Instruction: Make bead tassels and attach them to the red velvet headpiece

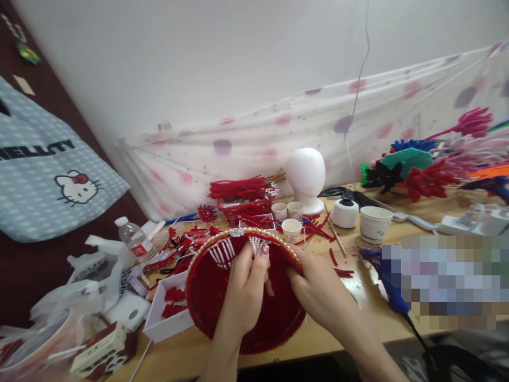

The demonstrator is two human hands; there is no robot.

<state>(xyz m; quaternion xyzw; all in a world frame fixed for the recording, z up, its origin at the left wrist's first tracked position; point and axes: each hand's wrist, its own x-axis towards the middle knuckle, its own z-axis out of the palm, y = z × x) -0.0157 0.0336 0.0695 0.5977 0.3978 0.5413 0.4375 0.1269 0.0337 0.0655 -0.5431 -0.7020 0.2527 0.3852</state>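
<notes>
A round red velvety piece, rimmed with pearl-like beads and gold trim, is held up at the table's front edge. My left hand pinches a white beaded fringe at the upper inside of the rim, thumb on top. Another white fringe hangs inside the rim to the left, below a silvery ornament. My right hand grips the right side of the rim, with some fingers hidden behind it.
Behind stand a white foam head, cups, a thread spool and a red basket. A white box, bottle and plastic bags lie left; a blue glue gun lies right.
</notes>
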